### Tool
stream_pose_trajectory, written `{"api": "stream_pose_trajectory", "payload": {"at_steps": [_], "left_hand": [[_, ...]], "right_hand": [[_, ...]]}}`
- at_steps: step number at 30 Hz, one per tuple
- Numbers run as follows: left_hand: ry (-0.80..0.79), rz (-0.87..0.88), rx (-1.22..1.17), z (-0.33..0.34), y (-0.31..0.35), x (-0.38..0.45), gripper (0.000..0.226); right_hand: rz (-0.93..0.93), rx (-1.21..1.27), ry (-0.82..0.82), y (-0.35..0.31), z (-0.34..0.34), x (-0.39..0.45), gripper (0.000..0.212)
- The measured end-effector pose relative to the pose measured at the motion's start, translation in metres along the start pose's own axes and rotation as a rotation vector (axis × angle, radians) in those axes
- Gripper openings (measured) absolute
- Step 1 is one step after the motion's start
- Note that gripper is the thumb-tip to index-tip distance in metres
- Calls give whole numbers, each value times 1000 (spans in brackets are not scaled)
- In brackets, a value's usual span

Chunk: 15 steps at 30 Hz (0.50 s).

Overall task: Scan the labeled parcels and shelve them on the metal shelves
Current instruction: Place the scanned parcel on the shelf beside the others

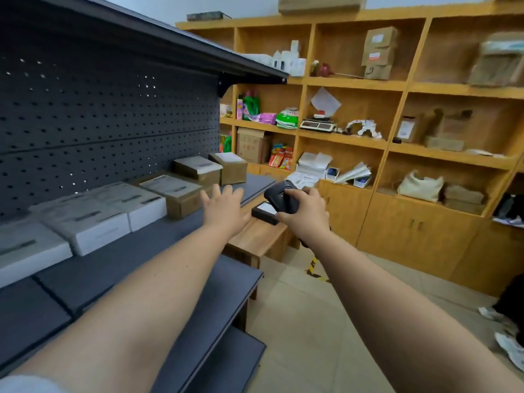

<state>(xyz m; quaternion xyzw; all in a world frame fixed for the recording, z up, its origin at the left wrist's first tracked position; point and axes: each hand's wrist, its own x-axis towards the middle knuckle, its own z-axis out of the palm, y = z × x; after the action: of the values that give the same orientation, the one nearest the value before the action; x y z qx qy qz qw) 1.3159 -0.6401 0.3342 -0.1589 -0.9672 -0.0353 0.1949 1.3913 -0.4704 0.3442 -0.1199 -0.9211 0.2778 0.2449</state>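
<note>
1. A tall wooden shelving unit (354,80) covers the far and right side of the room, with cabinet doors (416,222) below.
2. On its shelves are cartons, bottles, a weighing scale (317,124) and papers.
3. The floor (312,321) is of pale tiles.
4. A small wooden table (259,239) stands in the middle.
5. The wall (175,7) above is white.

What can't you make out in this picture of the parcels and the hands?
- Head view: parcel labels on the metal shelf are blurred, unreadable.
- Black parcel on the wooden stool: partly hidden behind the right hand and scanner.
- Left hand: palm faces away.
</note>
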Motion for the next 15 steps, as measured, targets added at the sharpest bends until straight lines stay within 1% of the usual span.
{"api": "stream_pose_trajectory", "payload": {"at_steps": [3,6,10,12,15], "left_hand": [[39,-30,53,27,-4,65,59],[80,-51,82,49,-7,135,54],[67,-37,83,79,-5,215,51],[59,-60,127,92,-4,242,51],[14,-100,211,106,-4,270,57]], "right_hand": [[-33,56,13,8,30,69,62],[-74,47,11,17,56,141,62],[-127,25,7,23,86,232,62],[-156,33,-5,25,105,268,62],[-211,40,-37,26,131,309,60]]}}
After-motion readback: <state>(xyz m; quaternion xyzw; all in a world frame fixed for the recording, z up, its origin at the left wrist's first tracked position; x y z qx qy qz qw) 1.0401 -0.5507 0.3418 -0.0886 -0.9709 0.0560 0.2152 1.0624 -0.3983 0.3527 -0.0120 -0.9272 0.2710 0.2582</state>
